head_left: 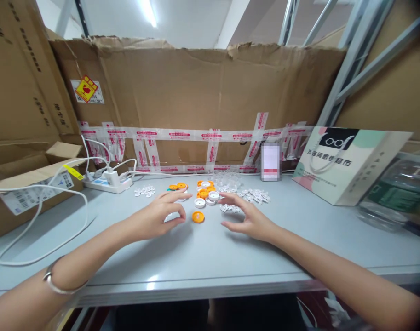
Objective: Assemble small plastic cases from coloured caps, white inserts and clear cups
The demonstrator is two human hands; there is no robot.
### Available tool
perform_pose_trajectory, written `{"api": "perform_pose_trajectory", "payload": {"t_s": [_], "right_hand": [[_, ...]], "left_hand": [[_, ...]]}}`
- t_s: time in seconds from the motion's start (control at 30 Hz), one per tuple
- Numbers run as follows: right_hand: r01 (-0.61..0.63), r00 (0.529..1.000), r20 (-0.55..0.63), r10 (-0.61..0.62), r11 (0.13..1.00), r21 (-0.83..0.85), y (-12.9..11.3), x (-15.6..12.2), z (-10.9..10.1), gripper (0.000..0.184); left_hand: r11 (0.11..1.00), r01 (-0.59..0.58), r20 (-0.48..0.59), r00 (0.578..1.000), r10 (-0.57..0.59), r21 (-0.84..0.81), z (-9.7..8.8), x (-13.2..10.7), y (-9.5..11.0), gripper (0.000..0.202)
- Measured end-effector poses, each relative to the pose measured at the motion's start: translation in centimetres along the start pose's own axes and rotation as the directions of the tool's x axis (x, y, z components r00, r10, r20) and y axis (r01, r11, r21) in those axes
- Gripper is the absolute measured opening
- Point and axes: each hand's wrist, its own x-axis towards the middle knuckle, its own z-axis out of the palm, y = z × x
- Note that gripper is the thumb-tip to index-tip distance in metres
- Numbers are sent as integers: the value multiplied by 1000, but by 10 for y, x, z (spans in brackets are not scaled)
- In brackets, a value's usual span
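Note:
An orange round plastic piece (198, 217) lies on the table between my hands. My left hand (158, 214) hovers to its left with fingers apart and nothing visible in them. Behind that hand's fingers sit a few orange pieces (178, 186), partly hidden. My right hand (249, 218) is to the right, thumb and fingers spread, its fingertips close to a white round cap (213, 196); I cannot tell whether they touch. That cap belongs to a pile of orange and white round pieces, with another white cap (199, 202) at its front.
Small white parts (256, 196) and clear plastic pieces (227, 177) lie behind my right hand; more white parts (144, 191) lie at left. A power strip (108, 181), cables and an open carton (33, 184) stand left. A phone (271, 161), paper bag (348, 165) and large bottle (391, 193) stand right.

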Motion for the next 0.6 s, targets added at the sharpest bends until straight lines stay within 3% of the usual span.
{"api": "perform_pose_trajectory", "payload": {"t_s": [0.1, 0.23, 0.4, 0.6], "right_hand": [[25, 999, 22, -26, 999, 25, -5, 3, 7, 64], [-52, 998, 44, 50, 998, 39, -8, 12, 25, 59], [-75, 997, -7, 76, 992, 106, -10, 24, 47, 50], [-98, 993, -40, 107, 978, 184, -13, 28, 54, 41]], "left_hand": [[997, -76, -63, 995, 76, 9, 7, 19, 1, 12], [993, -117, -124, 986, 114, -18, 21, 36, -3, 10], [987, -150, -226, 965, 132, -64, 38, 37, -11, 8], [980, -174, -283, 949, 140, -98, 47, 35, -12, 10]]}}
